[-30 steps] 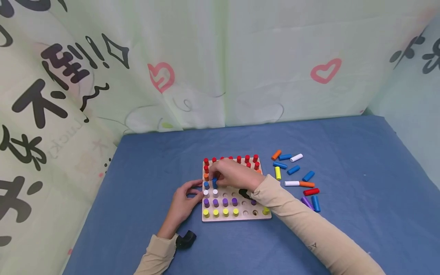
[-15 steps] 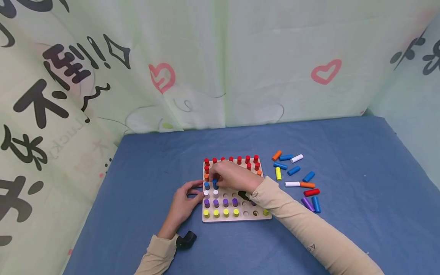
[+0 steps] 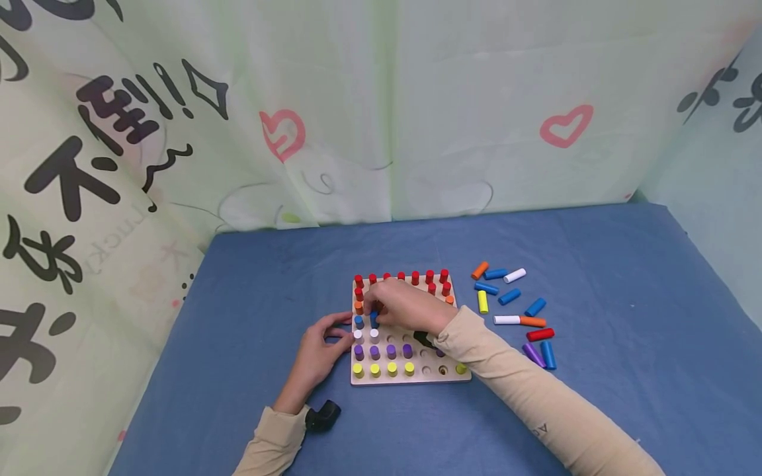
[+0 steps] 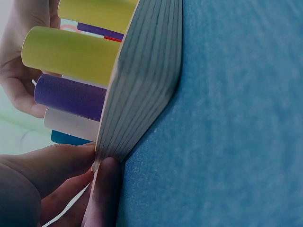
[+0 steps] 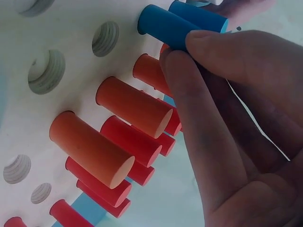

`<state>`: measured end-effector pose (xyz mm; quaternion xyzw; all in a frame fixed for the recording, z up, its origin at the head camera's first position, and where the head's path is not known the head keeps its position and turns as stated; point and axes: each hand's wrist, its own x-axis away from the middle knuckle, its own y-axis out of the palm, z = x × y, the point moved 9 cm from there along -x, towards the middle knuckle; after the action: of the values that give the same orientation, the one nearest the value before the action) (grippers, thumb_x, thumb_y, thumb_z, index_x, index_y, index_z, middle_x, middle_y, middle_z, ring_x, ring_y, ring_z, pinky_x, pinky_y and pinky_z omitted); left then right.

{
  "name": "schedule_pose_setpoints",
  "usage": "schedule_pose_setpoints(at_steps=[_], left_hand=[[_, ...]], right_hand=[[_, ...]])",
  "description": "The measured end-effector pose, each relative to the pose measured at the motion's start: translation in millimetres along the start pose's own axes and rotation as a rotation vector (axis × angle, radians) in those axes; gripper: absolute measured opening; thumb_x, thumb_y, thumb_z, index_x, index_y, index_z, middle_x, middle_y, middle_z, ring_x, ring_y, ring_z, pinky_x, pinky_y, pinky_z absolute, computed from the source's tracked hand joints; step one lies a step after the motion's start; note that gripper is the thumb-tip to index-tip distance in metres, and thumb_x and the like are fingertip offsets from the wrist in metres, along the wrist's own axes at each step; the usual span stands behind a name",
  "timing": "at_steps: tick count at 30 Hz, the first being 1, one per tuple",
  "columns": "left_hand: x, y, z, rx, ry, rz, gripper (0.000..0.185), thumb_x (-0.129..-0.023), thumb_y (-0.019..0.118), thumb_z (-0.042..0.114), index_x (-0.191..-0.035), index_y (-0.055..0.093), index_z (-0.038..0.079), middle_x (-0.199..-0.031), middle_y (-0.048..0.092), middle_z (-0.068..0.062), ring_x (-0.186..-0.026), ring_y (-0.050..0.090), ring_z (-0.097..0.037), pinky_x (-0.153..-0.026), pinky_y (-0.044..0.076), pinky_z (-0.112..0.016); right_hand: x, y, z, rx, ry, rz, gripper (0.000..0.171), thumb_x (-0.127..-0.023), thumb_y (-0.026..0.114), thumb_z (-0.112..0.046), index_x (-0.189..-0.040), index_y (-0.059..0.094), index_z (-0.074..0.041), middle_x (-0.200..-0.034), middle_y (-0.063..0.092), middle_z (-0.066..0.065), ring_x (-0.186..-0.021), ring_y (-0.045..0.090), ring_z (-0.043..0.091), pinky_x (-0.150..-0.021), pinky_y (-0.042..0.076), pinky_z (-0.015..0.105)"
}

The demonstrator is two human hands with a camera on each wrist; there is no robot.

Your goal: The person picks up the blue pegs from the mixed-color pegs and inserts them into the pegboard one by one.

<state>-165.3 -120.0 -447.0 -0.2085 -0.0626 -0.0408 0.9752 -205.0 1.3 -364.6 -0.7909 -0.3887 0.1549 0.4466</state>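
Observation:
A wooden peg board [image 3: 458, 378] lies on the blue table with red, orange, blue, white, purple and yellow pegs standing in it. My right hand [image 3: 405, 305] reaches over the board and pinches a blue peg [image 3: 374, 319] that stands in its left part; in the right wrist view my fingertips [image 5: 201, 52] hold the blue peg [image 5: 163, 27] at a hole. My left hand [image 3: 321, 350] holds the board's left edge; its fingers [image 4: 102, 184] press the wooden board [image 4: 142, 85] edge.
Loose pegs lie to the right of the board: orange [image 3: 479, 270], blue [image 3: 508, 296], white [image 3: 506, 320], yellow [image 3: 482, 301], red [image 3: 540, 334], purple [image 3: 532, 355]. Several holes [image 3: 425, 370] in the board stand empty. A printed curtain [image 3: 357, 112] closes the back and left.
Hardly anything moved: my right hand stays on the blue peg at the board's left part, and my left hand keeps its hold on the board's edge.

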Motion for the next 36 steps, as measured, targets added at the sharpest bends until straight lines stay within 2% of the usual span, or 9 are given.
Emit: schedule_pose_setpoints(at_steps=[12,20,28,36], left_hand=[[0.2,-0.2,-0.1,-0.002,0.002,0.006,0.039,-0.091,0.070,0.007,-0.130,0.063,0.008,-0.124,0.066,-0.009,-0.093,0.068,-0.019,-0.075,0.058,-0.029],[-0.2,-0.4,0.5,-0.006,0.011,0.008,0.040,-0.091,0.070,0.007,-0.130,0.063,0.007,-0.125,0.066,-0.009,-0.094,0.068,-0.019,-0.074,0.058,-0.028],[-0.9,0.0,1.1,0.002,0.004,0.004,0.040,-0.091,0.070,0.007,-0.131,0.063,0.008,-0.125,0.065,-0.008,-0.095,0.068,-0.019,-0.074,0.058,-0.027],[-1.0,0.1,-0.2,-0.013,-0.010,0.001,0.040,-0.091,0.070,0.008,-0.131,0.063,0.009,-0.126,0.065,-0.008,-0.095,0.067,-0.019,-0.074,0.058,-0.026]], right_hand=[[1.6,-0.7,-3.2,0.012,-0.020,0.007,0.013,-0.085,0.073,0.003,-0.095,0.073,-0.005,-0.092,0.070,0.007,-0.085,0.066,0.017,-0.081,0.056,0.029],[3.8,-2.9,-2.0,0.005,0.004,-0.005,0.013,-0.085,0.075,0.000,-0.097,0.073,-0.005,-0.094,0.071,0.007,-0.084,0.065,0.015,-0.082,0.056,0.029],[13.6,-11.4,0.5,-0.004,-0.004,0.043,0.009,-0.086,0.074,-0.002,-0.095,0.073,-0.005,-0.086,0.068,0.002,-0.079,0.059,0.012,-0.078,0.053,0.027],[26.0,-19.5,4.6,0.028,0.016,0.085,0.013,-0.086,0.074,-0.003,-0.098,0.073,-0.007,-0.094,0.070,0.005,-0.083,0.064,0.015,-0.077,0.055,0.027]])
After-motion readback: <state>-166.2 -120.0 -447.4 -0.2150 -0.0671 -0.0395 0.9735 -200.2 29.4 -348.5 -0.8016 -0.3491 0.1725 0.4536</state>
